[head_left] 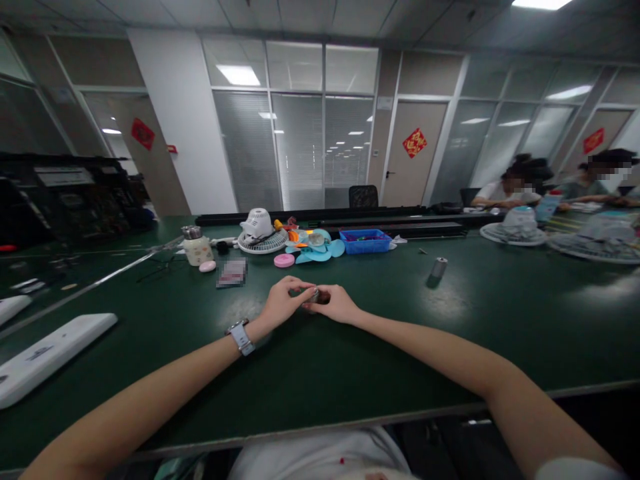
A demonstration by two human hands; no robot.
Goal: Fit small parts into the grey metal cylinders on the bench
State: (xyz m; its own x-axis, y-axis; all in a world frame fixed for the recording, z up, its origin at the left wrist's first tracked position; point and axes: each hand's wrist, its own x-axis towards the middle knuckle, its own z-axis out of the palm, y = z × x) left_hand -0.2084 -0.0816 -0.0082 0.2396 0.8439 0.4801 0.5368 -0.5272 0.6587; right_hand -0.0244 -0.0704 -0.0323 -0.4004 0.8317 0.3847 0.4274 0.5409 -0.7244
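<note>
Small grey part (315, 294) mostly hidden, pinched between left hand (283, 301) and right hand (336, 304) fingertips.

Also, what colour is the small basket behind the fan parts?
Blue basket, seen best in the head view.

The surface (450, 333) is dark green, the basket (365, 241) blue, the fan blades (320, 250) light blue, the disc (284, 260) pink, the watch strap (242, 338) grey.
</note>
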